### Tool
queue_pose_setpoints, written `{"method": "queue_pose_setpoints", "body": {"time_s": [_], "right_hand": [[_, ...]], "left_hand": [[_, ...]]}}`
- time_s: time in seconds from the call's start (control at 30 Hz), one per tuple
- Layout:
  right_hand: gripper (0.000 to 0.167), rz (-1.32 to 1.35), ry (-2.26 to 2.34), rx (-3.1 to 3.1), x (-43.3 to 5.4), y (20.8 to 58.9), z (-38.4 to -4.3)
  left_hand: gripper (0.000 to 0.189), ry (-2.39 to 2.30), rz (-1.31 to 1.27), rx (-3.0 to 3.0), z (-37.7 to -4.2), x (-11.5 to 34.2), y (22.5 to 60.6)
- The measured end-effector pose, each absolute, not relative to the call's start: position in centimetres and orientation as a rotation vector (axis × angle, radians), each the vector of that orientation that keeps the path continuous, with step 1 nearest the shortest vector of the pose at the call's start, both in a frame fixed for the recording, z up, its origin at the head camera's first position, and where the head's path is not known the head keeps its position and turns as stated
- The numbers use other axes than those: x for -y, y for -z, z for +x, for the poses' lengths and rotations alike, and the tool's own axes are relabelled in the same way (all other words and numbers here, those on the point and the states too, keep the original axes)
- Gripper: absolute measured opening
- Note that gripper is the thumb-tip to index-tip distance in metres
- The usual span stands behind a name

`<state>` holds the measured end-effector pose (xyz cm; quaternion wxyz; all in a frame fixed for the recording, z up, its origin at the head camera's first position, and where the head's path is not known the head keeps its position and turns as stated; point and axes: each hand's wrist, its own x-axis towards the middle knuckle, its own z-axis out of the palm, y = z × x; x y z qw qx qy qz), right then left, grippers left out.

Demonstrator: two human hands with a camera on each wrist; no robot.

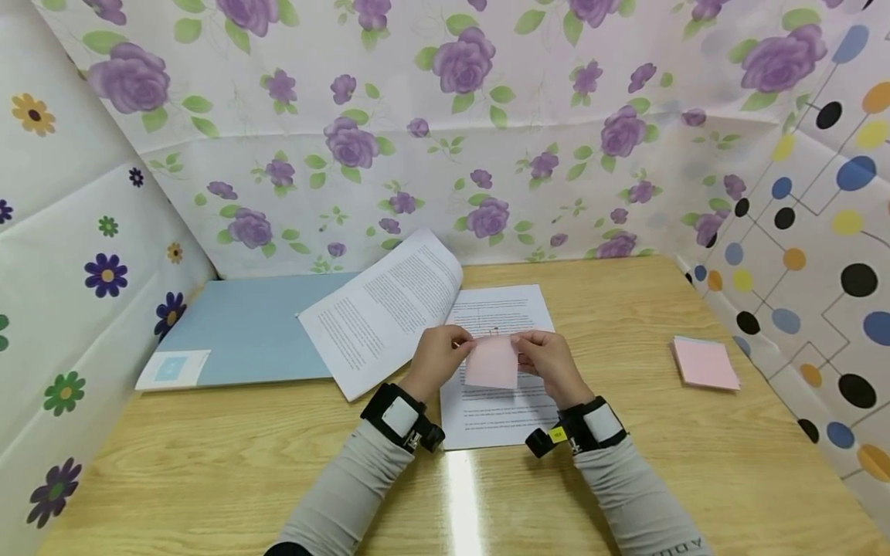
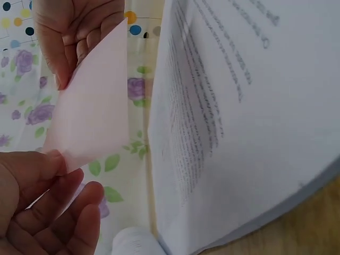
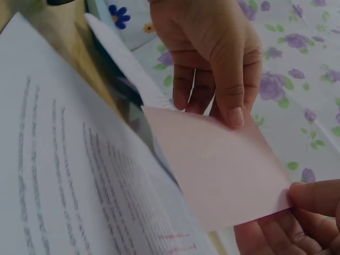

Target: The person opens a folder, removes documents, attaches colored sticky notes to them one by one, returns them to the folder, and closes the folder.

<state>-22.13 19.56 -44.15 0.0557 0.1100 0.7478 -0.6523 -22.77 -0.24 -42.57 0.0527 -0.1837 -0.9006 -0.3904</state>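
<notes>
One thin square pale-pink paper note, gripped at both far corners: left hand pinches one, right hand the other. Note is just above a white printed paper sheet on the wood-grain bench. White turned-over printed pages overlap a flat light-blue rectangular folder at left. Square pink-topped note pad well apart, right.

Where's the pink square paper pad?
In the head view, the pink square paper pad lies on the right side of the light wooden table, near the dotted wall.
</notes>
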Motion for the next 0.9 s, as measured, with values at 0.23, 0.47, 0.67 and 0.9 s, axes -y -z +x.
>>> {"method": "queue_pose_setpoints", "body": {"time_s": [0.23, 0.47, 0.67, 0.9], "right_hand": [[0.026, 0.191, 1.827, -2.480, -19.8, 45.0, -23.1], [0.022, 0.139, 1.573, -2.668, -19.7, 45.0, -25.0], [0.018, 0.139, 1.397, -2.765, -19.4, 45.9, -26.4], [0.021, 0.075, 1.269, -2.830, -19.4, 47.4, -27.5]], "left_hand": [[0.019, 1.127, -0.555, 2.842, -24.1, 0.2, 42.8], [0.024, 1.030, -0.453, 2.999, -25.8, -0.3, 43.0], [0.028, 0.929, -0.380, 3.089, -26.7, -0.7, 43.8], [0.032, 0.810, -0.321, 3.199, -27.3, -1.2, 44.7]]}}
